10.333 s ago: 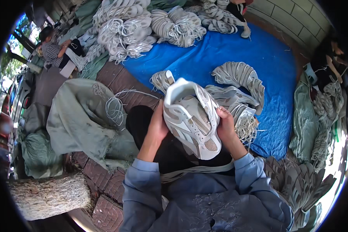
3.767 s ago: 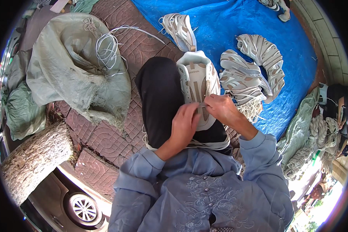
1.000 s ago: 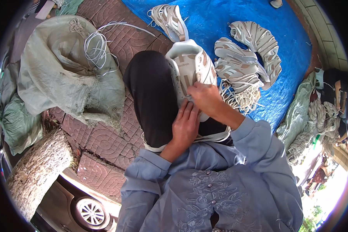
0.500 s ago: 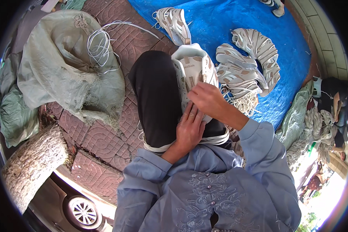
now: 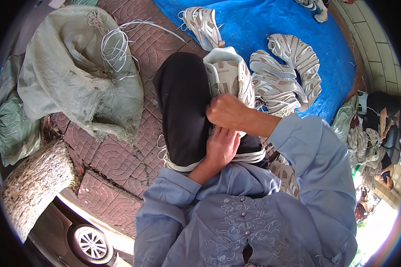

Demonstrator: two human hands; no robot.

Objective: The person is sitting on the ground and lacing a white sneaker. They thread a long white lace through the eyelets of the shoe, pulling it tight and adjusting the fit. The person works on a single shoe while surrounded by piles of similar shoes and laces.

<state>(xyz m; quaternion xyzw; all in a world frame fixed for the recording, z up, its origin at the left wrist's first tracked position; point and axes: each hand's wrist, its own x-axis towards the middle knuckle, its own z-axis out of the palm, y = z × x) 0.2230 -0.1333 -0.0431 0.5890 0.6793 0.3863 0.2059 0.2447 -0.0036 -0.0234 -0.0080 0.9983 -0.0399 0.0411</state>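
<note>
A beige and white sneaker (image 5: 229, 73) lies on my lap beside my black-clad left knee, its collar pointing away from me. My right hand (image 5: 229, 111) is a closed fist over the lacing area; what it pinches is hidden. Just below, my left hand (image 5: 222, 147) is on the toe end, fingers bent over it and their tips partly covered by the right hand. White laces (image 5: 253, 157) run across both my thighs and hang in loops at the left side. Part of another sneaker (image 5: 286, 178) shows beside my right thigh.
On a blue tarp (image 5: 249, 22) lie a single sneaker (image 5: 202, 27), a stacked pair (image 5: 276, 80) and a curved row of sneakers (image 5: 300, 62). A pale woven sack (image 5: 75, 80) with white cords (image 5: 116, 51) stands left, near a rough stone block (image 5: 38, 182). Lace bundles (image 5: 363, 144) lie right.
My right hand has drawn left and slightly down, turning into a fist over the sneaker. The left hand has shifted slightly right, its fingers more bent. The view has moved a little.
</note>
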